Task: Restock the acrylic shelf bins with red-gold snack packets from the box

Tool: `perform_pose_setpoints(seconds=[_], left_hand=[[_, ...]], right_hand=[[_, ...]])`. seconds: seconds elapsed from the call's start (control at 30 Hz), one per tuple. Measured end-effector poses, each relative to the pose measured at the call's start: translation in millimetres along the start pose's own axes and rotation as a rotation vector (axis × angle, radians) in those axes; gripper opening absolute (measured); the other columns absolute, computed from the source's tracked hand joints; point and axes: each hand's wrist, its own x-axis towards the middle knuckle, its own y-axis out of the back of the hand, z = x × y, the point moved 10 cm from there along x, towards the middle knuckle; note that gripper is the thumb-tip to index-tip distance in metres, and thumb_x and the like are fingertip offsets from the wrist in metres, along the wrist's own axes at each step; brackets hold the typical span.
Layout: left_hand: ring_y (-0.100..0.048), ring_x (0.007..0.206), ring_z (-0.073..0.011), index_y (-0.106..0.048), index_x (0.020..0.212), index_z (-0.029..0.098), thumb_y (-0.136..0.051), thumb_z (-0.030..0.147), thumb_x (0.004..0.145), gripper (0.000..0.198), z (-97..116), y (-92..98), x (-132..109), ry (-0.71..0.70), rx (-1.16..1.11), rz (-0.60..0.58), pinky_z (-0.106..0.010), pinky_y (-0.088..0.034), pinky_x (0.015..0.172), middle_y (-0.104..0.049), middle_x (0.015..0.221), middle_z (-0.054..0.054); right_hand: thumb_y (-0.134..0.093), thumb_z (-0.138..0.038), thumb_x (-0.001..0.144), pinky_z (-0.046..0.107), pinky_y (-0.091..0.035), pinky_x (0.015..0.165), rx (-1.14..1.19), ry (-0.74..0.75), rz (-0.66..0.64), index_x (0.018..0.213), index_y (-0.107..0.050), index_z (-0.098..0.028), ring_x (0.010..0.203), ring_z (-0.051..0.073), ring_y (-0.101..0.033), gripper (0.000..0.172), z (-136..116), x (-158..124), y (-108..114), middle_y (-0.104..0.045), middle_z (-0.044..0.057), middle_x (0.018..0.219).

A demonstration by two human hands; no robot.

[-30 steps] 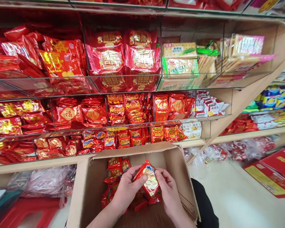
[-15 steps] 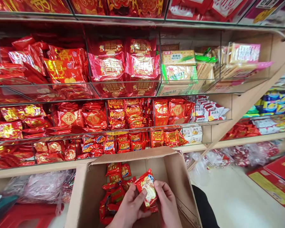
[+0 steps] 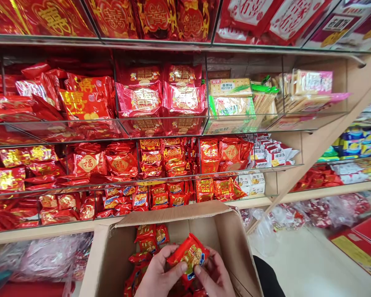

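Between both hands I hold a small red snack packet (image 3: 190,252) with gold and blue printing, its front turned up toward me. My left hand (image 3: 163,272) pinches its left side, thumb on top. My right hand (image 3: 214,272) grips the right side, its thumb near the lower edge. Both hands are over an open cardboard box (image 3: 231,235). More red packets (image 3: 146,237) lie inside the box, mostly along its left side; my hands and wrists hide part of them.
Behind the box rises a shelf (image 3: 160,134) with clear dividers, filled with red packets (image 3: 89,163) and pale crackers (image 3: 230,103). Plastic-wrapped bundles (image 3: 49,255) lie low at the left. On the floor at right stands a red and yellow carton (image 3: 363,243). A dark trouser leg (image 3: 267,276) shows beside the box.
The packet has turned in my hands, with both thumbs now on its front. My right hand has shifted its grip. The view has tilted up slightly, so the shelves sit lower.
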Motion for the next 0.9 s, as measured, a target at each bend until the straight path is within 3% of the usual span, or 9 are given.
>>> perform_pose_setpoints(seconds=[0.07,0.13,0.33,0.43,0.57,0.8,0.9], left_hand=[[-0.056,0.082,-0.0171,-0.057,0.092,0.016,-0.062,0.030,0.066,0.030,5,-2.9,-2,-0.010,0.112,-0.050,-0.027,-0.044,0.077,-0.063,0.088,-0.003],[-0.056,0.084,-0.0173,-0.057,0.096,0.018,-0.060,0.027,0.067,0.031,7,-3.5,-3,-0.015,0.228,-0.058,-0.027,-0.043,0.079,-0.063,0.091,-0.003],[-0.056,0.084,-0.0166,-0.053,0.090,0.018,-0.060,0.025,0.066,0.026,2,1.7,-2,-0.036,0.249,0.027,-0.026,-0.044,0.075,-0.062,0.088,-0.002],[-0.056,0.076,-0.0161,-0.053,0.086,0.017,-0.060,0.027,0.066,0.023,-2,1.9,-1,-0.019,0.234,0.021,-0.026,-0.045,0.069,-0.062,0.080,-0.002],[-0.056,0.077,-0.0159,-0.055,0.088,0.018,-0.060,0.031,0.067,0.025,15,4.0,0,-0.054,0.267,0.024,-0.024,-0.044,0.070,-0.062,0.079,-0.001],[-0.053,0.071,-0.0136,-0.050,0.097,0.019,-0.058,0.036,0.068,0.035,49,30.6,12,-0.123,0.316,0.150,-0.023,-0.043,0.065,-0.059,0.080,-0.001],[-0.053,0.074,-0.0129,-0.041,0.110,0.020,-0.057,0.035,0.069,0.047,55,31.0,17,-0.164,0.308,0.155,-0.023,-0.043,0.068,-0.058,0.085,0.000]], right_hand=[[-0.066,-0.048,0.057,0.032,-0.049,0.070,-0.071,0.075,0.046,0.104,-0.048,-0.021,0.085,0.022,-0.059,0.057,-14,-2,7,-0.062,0.009,0.097],[-0.065,-0.046,0.060,0.032,-0.047,0.076,-0.165,0.103,0.045,0.102,-0.053,-0.020,0.088,0.022,-0.058,0.051,-25,-2,9,-0.062,0.008,0.099],[-0.059,-0.044,0.067,0.028,-0.046,0.062,-0.270,0.056,-0.110,0.082,-0.060,-0.016,0.068,0.018,-0.058,0.031,-26,-1,2,-0.064,0.006,0.076],[-0.057,-0.041,0.071,0.028,-0.046,0.064,-0.314,0.035,-0.174,0.085,-0.058,-0.016,0.070,0.018,-0.057,0.029,-26,-2,-3,-0.063,0.006,0.078],[-0.052,-0.037,0.076,0.029,-0.046,0.070,-0.471,0.061,-0.232,0.093,-0.053,-0.017,0.079,0.019,-0.057,0.026,-39,-2,-7,-0.061,0.007,0.090],[-0.052,-0.031,0.076,0.028,-0.046,0.075,-0.862,0.362,-0.037,0.096,-0.056,-0.020,0.089,0.020,-0.055,0.024,-72,7,28,-0.058,0.008,0.098],[-0.052,-0.032,0.076,0.028,-0.047,0.072,-0.970,0.431,0.059,0.105,-0.051,-0.021,0.087,0.020,-0.055,0.031,-79,9,44,-0.057,0.008,0.102]])
